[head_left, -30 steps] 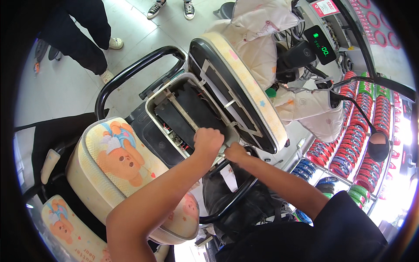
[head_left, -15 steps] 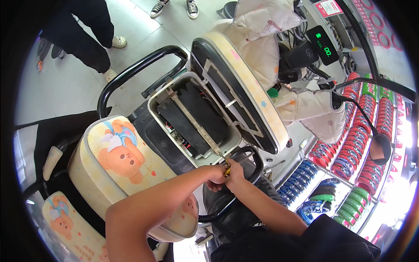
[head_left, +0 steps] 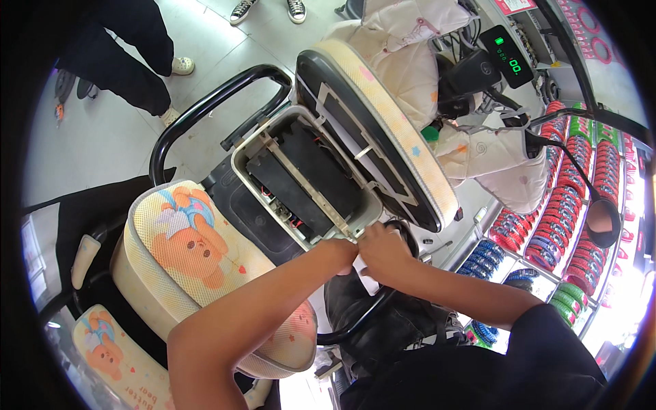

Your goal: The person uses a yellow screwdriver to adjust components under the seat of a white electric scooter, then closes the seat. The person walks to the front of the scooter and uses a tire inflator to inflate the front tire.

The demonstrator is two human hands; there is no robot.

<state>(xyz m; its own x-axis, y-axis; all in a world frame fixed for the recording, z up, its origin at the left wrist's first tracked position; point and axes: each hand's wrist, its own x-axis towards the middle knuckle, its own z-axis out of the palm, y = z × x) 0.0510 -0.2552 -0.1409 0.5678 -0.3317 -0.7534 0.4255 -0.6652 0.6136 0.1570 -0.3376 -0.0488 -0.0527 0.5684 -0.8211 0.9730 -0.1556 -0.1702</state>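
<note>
Grey bin w/ blk block, strap; L hand, R hand at corner, fingers' hold unclear.

Box: open, pale-walled, just beyond the left grip; black blocks inside, a metal strip lying across them toward the right grip.
Floor: pale tiles, beyond and left of both grips; pale shoes and dark sneakers on it.
Shelf: well right of the right grip, bearing rows of red rings, blue rings and green rings.
</note>
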